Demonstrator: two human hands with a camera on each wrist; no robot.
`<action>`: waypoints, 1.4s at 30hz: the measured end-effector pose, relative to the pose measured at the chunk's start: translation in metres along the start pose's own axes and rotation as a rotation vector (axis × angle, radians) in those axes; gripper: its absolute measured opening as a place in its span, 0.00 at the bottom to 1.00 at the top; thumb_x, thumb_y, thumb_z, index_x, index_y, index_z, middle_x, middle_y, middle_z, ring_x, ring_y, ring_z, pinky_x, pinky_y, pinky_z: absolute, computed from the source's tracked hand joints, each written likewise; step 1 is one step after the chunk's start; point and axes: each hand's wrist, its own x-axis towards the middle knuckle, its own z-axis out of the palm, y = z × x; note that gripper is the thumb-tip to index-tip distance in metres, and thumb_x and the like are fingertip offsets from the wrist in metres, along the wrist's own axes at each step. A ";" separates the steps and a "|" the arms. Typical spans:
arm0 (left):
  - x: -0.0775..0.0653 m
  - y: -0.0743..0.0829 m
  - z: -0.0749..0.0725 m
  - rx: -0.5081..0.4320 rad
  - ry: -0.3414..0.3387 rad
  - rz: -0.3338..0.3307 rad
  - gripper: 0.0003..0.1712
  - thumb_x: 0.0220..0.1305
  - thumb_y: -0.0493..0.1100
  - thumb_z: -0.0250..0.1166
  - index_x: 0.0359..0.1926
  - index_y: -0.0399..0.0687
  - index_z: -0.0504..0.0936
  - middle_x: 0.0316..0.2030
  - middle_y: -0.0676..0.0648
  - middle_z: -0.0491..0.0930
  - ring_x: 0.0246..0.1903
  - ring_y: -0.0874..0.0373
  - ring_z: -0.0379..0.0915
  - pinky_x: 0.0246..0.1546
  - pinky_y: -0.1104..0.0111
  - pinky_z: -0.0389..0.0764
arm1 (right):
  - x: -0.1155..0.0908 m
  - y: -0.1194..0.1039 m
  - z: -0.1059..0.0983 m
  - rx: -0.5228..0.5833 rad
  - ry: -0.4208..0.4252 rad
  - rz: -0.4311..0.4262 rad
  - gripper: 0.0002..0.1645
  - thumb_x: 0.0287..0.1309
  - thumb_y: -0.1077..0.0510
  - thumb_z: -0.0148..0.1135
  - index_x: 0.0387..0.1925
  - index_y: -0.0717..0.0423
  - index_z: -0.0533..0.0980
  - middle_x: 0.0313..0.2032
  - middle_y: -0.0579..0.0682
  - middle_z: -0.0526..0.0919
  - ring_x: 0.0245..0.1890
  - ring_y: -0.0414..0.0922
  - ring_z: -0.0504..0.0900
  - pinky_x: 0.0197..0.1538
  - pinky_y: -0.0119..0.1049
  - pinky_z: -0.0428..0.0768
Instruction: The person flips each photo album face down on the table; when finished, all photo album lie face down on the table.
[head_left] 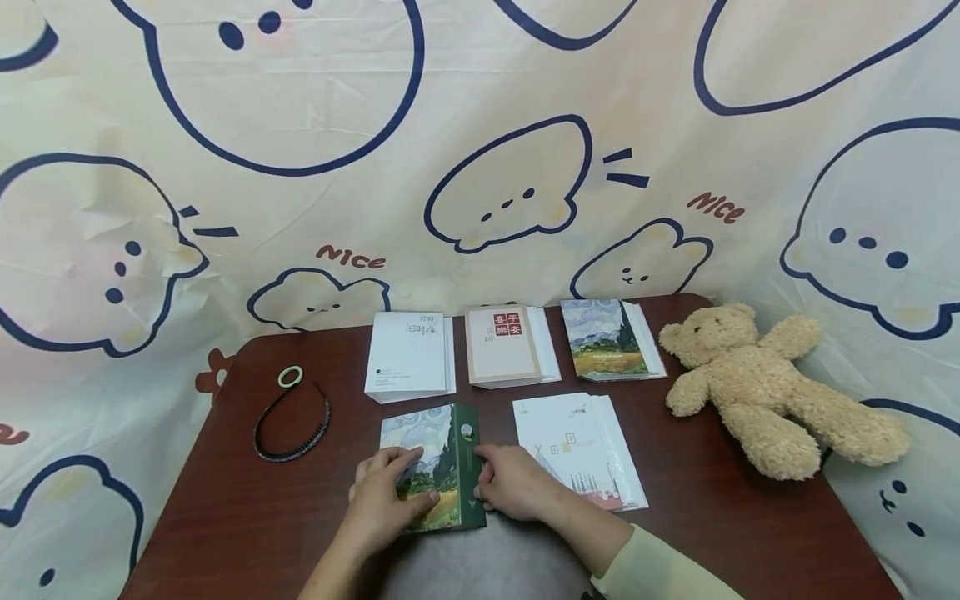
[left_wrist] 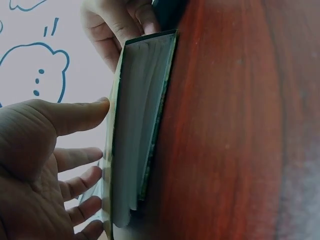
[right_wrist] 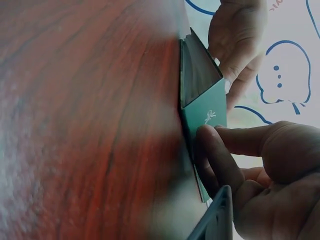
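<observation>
A thick album (head_left: 420, 458) with a landscape painting on its cover and a dark green spine (right_wrist: 212, 112) lies in front of me. My left hand (head_left: 390, 492) is spread over its cover, fingertips and thumb resting on the picture. In the left wrist view its page edges (left_wrist: 137, 120) show between the covers, slightly fanned. My right hand (head_left: 513, 483) is at the spine side, its bent fingers touching the green spine near a small white emblem. Just right of that hand lies a white album (head_left: 562, 442) with small drawings, partly covered by the forearm.
Along the back of the table (head_left: 300, 517) lie a white album (head_left: 407, 354), a beige one with red seals (head_left: 502, 346) and another landscape one (head_left: 607, 337). A black headband (head_left: 292, 454) and a pale green ring (head_left: 290, 377) are at left. A teddy bear (head_left: 750, 375) lies at right.
</observation>
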 end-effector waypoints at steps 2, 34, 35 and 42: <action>0.000 0.003 -0.001 0.010 0.006 0.005 0.37 0.57 0.55 0.79 0.67 0.55 0.81 0.63 0.44 0.73 0.67 0.36 0.58 0.59 0.35 0.61 | -0.003 -0.002 -0.003 0.019 -0.001 -0.001 0.36 0.61 0.62 0.70 0.69 0.68 0.70 0.27 0.36 0.80 0.21 0.34 0.82 0.37 0.31 0.78; 0.012 0.058 0.025 -0.233 -0.048 0.169 0.27 0.65 0.50 0.73 0.64 0.51 0.82 0.57 0.45 0.78 0.54 0.48 0.73 0.48 0.51 0.78 | -0.045 0.028 -0.053 0.136 0.084 -0.006 0.35 0.65 0.62 0.68 0.70 0.67 0.69 0.36 0.42 0.82 0.27 0.39 0.84 0.27 0.34 0.80; 0.012 0.059 0.026 -0.240 -0.051 0.170 0.27 0.66 0.50 0.73 0.64 0.51 0.82 0.57 0.45 0.78 0.54 0.48 0.74 0.48 0.50 0.78 | -0.046 0.029 -0.055 0.132 0.088 -0.001 0.35 0.65 0.62 0.68 0.71 0.67 0.69 0.36 0.42 0.81 0.27 0.39 0.84 0.27 0.34 0.80; 0.014 0.066 0.029 -0.263 -0.050 0.193 0.26 0.67 0.49 0.72 0.64 0.49 0.81 0.59 0.43 0.78 0.57 0.44 0.75 0.51 0.46 0.79 | -0.055 0.038 -0.062 0.161 0.133 0.036 0.35 0.64 0.65 0.67 0.70 0.66 0.70 0.38 0.44 0.81 0.31 0.39 0.83 0.26 0.35 0.83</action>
